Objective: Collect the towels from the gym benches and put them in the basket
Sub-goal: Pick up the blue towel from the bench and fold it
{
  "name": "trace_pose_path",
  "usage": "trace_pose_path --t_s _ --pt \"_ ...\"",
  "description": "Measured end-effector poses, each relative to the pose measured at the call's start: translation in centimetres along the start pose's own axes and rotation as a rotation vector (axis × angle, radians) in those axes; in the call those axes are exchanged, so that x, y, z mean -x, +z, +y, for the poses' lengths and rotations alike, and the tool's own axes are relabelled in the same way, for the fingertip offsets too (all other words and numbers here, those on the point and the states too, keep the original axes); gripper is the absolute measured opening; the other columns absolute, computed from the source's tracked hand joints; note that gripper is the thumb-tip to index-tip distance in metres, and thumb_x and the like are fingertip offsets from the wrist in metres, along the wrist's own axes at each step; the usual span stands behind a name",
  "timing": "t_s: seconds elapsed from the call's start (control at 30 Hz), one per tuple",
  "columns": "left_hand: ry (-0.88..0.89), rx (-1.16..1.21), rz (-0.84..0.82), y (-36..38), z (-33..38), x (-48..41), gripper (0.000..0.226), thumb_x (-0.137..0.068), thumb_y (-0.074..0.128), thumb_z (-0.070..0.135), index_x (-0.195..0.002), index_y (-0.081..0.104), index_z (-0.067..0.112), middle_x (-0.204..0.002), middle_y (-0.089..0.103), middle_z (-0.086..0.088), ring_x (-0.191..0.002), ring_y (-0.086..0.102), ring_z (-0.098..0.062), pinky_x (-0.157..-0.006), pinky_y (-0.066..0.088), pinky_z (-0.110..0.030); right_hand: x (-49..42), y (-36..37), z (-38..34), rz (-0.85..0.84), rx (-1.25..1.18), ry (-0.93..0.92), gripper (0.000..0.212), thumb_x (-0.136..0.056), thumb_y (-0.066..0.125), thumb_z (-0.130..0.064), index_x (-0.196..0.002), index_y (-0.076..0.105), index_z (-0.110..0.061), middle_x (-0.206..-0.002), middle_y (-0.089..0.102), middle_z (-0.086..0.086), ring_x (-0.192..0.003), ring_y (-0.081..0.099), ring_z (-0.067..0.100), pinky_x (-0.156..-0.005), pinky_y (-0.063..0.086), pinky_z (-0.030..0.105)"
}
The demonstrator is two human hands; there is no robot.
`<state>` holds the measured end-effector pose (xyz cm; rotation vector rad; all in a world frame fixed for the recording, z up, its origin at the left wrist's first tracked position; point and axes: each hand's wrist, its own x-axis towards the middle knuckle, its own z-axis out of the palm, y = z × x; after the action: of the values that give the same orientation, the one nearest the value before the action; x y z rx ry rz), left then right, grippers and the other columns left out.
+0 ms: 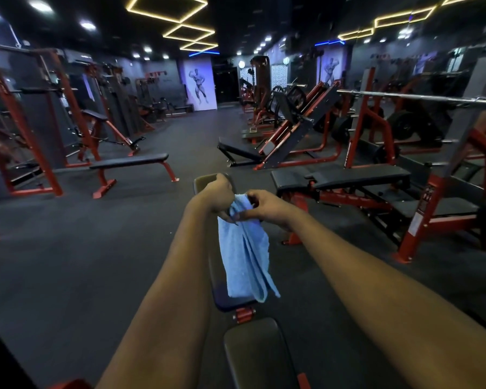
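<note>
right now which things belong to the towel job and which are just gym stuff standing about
Job: blue towel, gripped by left hand and right hand; padded bench below it. No basket in view.
Standing about: flat bench, barbell, wall poster, leg press.

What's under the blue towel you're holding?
A black bench pad, below the blue towel gripped by left hand and right hand. Its middle is hidden by the towel.

light blue towel (244, 256), folded lengthwise, hanging limp above black bench (218, 282)
</note>
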<state>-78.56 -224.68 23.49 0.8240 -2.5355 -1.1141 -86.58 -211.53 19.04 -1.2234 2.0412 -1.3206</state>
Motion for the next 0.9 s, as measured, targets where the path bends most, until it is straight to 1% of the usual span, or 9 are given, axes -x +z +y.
trace_pose_path --t_s 0.1,0.2,0.3,0.37,0.47,0.53,0.67,0.8,0.9 --pt "-0.073 0.183 -0.083 0.0 0.4 -0.2 0.042 -0.100 0.032 0.018 -0.134 0.040 -0.005 -0.095 0.065 -0.028 -0.060 0.068 -0.031 -0.047 0.054 -0.031 0.1 0.4 0.5 0.078 0.080 -0.045 0.044 -0.069 0.087 -0.017 -0.106 0.064 -0.010 -0.103 0.073 0.008 -0.099 0.070 0.025 -0.086 0.057 0.040" --pt "-0.089 0.174 -0.238 -0.7 -0.6 -0.5 0.041 -0.092 0.027 0.011 -0.119 0.045 -0.014 -0.080 0.064 -0.037 -0.067 0.072 -0.043 -0.048 0.055 -0.033 -0.4 0.4 1.3 0.184 0.094 -0.115 0.027 -0.073 0.077 -0.012 -0.098 0.067 -0.008 -0.097 0.073 0.011 -0.096 0.070 0.029 -0.087 0.056 0.050" --pt "0.045 -0.006 -0.186 -1.3 -2.1 -0.1 0.028 -0.085 0.041 0.005 -0.112 0.051 0.007 -0.089 0.068 -0.026 -0.062 0.069 -0.034 -0.046 0.051 -0.030 -0.7 -0.3 1.3 0.238 0.191 -0.164 0.017 -0.081 0.061 -0.011 -0.096 0.068 -0.011 -0.093 0.072 0.006 -0.091 0.068 0.023 -0.086 0.056 0.044" --pt "0.117 -0.201 -0.181 -1.6 -3.8 -0.4 0.044 -0.073 0.053 0.012 -0.117 0.052 0.018 -0.111 0.060 -0.018 -0.079 0.063 -0.025 -0.059 0.050 -0.030 -0.8 -0.7 0.7 0.217 0.118 -0.213 0.017 -0.086 0.055 -0.001 -0.096 0.067 -0.008 -0.090 0.069 0.002 -0.086 0.063 0.015 -0.084 0.052 0.032" --pt "0.079 -0.288 -0.393 -1.5 -6.6 -0.4 0.084 -0.061 0.069 0.035 -0.141 0.044 0.024 -0.142 0.041 -0.009 -0.125 0.044 -0.028 -0.100 0.044 -0.040 -0.9 -1.3 -0.1 0.219 -0.047 -0.282 0.020 -0.084 0.050 0.009 -0.094 0.063 -0.003 -0.087 0.063 0.003 -0.083 0.056 0.010 -0.077 0.046 0.022" --pt "0.062 -0.269 -0.446 -1.3 -8.6 -0.5 0.069 -0.068 0.079 0.036 -0.131 0.055 0.021 -0.132 0.056 -0.004 -0.116 0.055 -0.022 -0.099 0.048 -0.038 -1.0 -1.9 -0.3 0.294 -0.077 -0.289 0.027 -0.084 0.049 0.010 -0.094 0.063 -0.011 -0.088 0.063 -0.001 -0.082 0.056 0.005 -0.076 0.044 0.016" --pt "0.124 0.025 -0.235 -1.5 -11.7 -0.6 0.023 -0.079 0.075 0.031 -0.100 0.068 0.025 -0.094 0.067 0.004 -0.085 0.062 -0.015 -0.070 0.054 -0.030 -1.1 -2.5 0.9 0.567 -0.064 -0.178 0.021 -0.090 0.046 0.003 -0.095 0.057 -0.014 -0.085 0.061 -0.004 -0.076 0.055 0.002 -0.066 0.041 0.010" --pt "0.231 0.060 0.119 -2.4 -12.2 -0.1 0.022 -0.073 0.076 0.034 -0.075 0.060 0.019 -0.075 0.061 0.003 -0.070 0.055 -0.014 -0.062 0.046 -0.032 -1.3 -1.4 3.1 0.685 -0.002 0.031 0.008 -0.097 0.046 -0.009 -0.101 0.052 -0.013 -0.093 0.059 0.005 -0.084 0.052 0.018 -0.060 0.038 0.025" --pt "0.278 0.024 0.285 -2.8 -11.8 1.0 0.033 -0.077 0.078 0.028 -0.067 0.048 0.021 -0.065 0.048 0.007 -0.059 0.043 -0.007 -0.053 0.035 -0.027 -1.4 -0.5 4.0 0.686 0.009 0.094 0.018 -0.099 0.048 -0.017 -0.117 0.050 -0.011 -0.103 0.061 0.009 -0.091 0.055 0.022 -0.073 0.037 0.028"
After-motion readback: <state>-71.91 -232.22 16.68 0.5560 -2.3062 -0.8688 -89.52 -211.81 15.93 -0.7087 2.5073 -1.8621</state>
